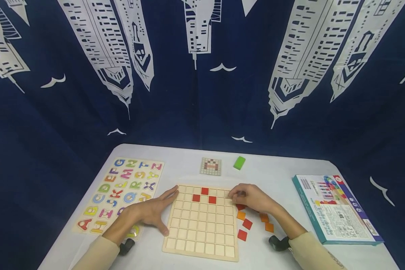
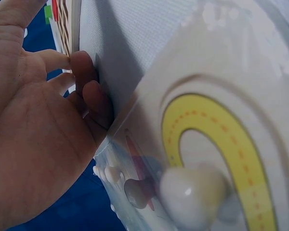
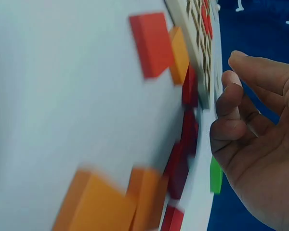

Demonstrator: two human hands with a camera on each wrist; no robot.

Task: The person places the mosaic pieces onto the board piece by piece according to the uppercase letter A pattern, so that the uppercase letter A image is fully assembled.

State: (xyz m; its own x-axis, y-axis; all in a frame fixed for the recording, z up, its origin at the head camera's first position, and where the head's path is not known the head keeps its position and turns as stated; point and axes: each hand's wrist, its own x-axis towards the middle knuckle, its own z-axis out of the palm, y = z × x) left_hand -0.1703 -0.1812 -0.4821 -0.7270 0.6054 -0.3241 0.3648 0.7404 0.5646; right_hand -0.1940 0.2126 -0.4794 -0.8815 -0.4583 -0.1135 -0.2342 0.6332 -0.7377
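Head view: left hand (image 1: 152, 212) spread wide, right hand (image 1: 253, 197) curled—holding what, I can't tell—whose low sweep could scatter loose tiles (image 1: 247, 224).

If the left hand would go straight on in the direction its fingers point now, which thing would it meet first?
The left hand would most likely meet the wooden grid board first: the board's left edge is right at the hand, though whether they already touch is unclear.

Gap beyond wooden grid board (image 1: 190, 225)
Tabletop (image 1: 182, 170) separates it from pattern card (image 1: 210, 166); left hand (image 1: 152, 210) blocks its left, right hand (image 1: 253, 197) and loose tiles (image 1: 242, 235) its right.
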